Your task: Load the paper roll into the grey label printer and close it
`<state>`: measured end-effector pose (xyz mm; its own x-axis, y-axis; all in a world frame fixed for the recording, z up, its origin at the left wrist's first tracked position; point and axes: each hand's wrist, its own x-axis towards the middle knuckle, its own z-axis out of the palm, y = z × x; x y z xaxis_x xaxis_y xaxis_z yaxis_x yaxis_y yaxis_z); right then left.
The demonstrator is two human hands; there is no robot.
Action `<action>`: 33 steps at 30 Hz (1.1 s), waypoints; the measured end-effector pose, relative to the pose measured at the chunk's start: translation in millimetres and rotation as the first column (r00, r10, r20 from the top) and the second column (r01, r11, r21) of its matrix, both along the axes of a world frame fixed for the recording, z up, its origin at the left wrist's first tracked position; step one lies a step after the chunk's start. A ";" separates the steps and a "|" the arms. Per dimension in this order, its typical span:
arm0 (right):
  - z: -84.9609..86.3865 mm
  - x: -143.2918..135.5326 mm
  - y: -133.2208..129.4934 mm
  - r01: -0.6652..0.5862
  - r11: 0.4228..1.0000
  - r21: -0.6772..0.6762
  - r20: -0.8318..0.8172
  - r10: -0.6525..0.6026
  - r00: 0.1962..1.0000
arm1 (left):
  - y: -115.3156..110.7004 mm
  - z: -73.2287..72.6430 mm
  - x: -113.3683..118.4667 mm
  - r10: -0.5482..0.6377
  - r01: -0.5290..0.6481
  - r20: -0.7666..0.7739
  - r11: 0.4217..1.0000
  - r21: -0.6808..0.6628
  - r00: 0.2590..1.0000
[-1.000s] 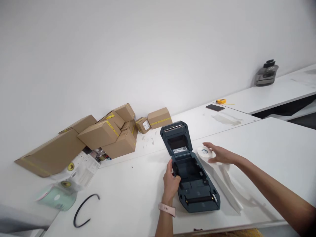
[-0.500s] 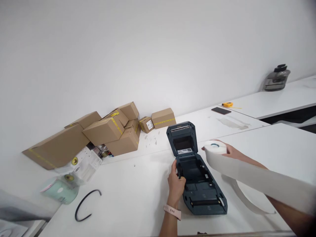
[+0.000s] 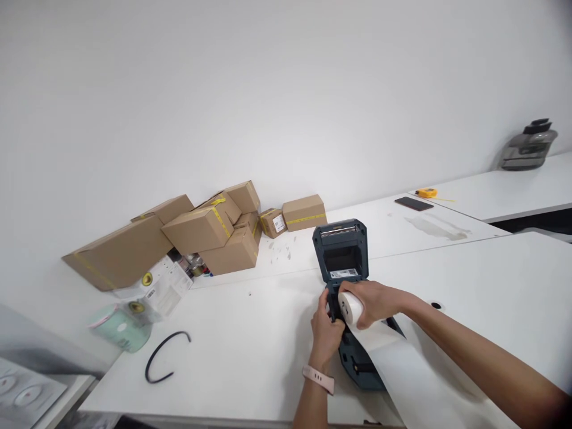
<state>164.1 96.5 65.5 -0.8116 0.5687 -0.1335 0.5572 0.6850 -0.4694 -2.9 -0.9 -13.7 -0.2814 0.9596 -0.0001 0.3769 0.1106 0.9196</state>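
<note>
A dark label printer (image 3: pixel 364 369) stands on the white table with its lid (image 3: pixel 342 250) raised. My left hand (image 3: pixel 327 330) grips the left side wall of the printer, thumb over the rim. Inside the upper part of the open printer body, my right hand (image 3: pixel 373 301) is closed around a white paper roll (image 3: pixel 351 308). A wide strip of paper (image 3: pixel 402 363) runs from the roll down over the printer toward the bottom right and hides much of its interior.
Cardboard boxes (image 3: pixel 232 250) are piled at the back left. Near them are a green pouch (image 3: pixel 123 328) and a curved black cable (image 3: pixel 154 357). Behind the printer to the right lie a phone (image 3: pixel 414 204), a yellow tape measure (image 3: pixel 426 193) and a bottle (image 3: pixel 528 148).
My right hand has moved left with the roll, from beside the printer into its open body. The roll has turned, and its strip now covers the printer. My left hand keeps its grip.
</note>
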 end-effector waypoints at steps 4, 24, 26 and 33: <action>-10.3 -14.9 6.9 -0.010 0.999 0.043 0.101 0.005 0.995 | 0.2 -3.1 -1.4 -0.008 0.008 0.002 1.000 0.005 1.000; -21.5 -5.1 0.4 0.103 0.949 0.297 -0.338 0.004 0.941 | 0.5 -8.3 -1.9 -0.012 0.011 0.055 1.000 0.027 0.998; 2.4 2.9 6.6 0.243 0.914 0.325 -0.518 -0.043 0.854 | 0.2 -8.9 -1.5 -0.011 0.009 0.069 1.000 0.029 0.998; 70.3 -0.2 63.2 0.583 0.802 0.130 -0.854 -0.209 0.477 | -2.0 -12.1 0.8 -0.006 -0.003 0.135 0.998 0.061 0.991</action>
<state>163.9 159.7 135.8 -0.1435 0.7002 0.6994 0.3560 0.6959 -0.6236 -2.1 -2.8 -25.8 -0.2814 0.9594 0.0199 0.2486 0.0528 0.9672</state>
